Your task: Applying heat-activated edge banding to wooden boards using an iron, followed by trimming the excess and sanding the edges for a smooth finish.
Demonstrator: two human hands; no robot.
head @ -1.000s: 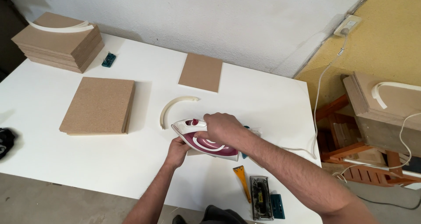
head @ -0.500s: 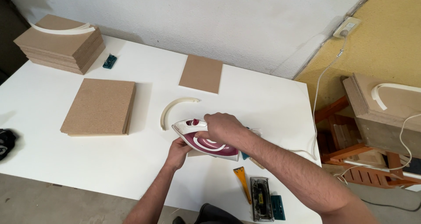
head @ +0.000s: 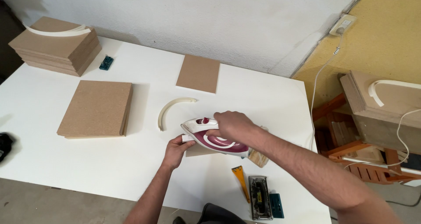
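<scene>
Two hands: both busy.
Right hand (head: 232, 124): clenched around iron (head: 215, 138) handle.
Left hand (head: 176, 150): fingers pinching brown board (head: 197, 151) under iron, on white table (head: 263, 101).

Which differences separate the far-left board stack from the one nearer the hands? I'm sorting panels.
The far-left stack is taller, with more boards; the nearer stack is only a few boards high. The far-left stack carries a curved pale strip on top; the nearer stack's top is bare. Both are brown fibreboard, lying flat on the white table.
</scene>
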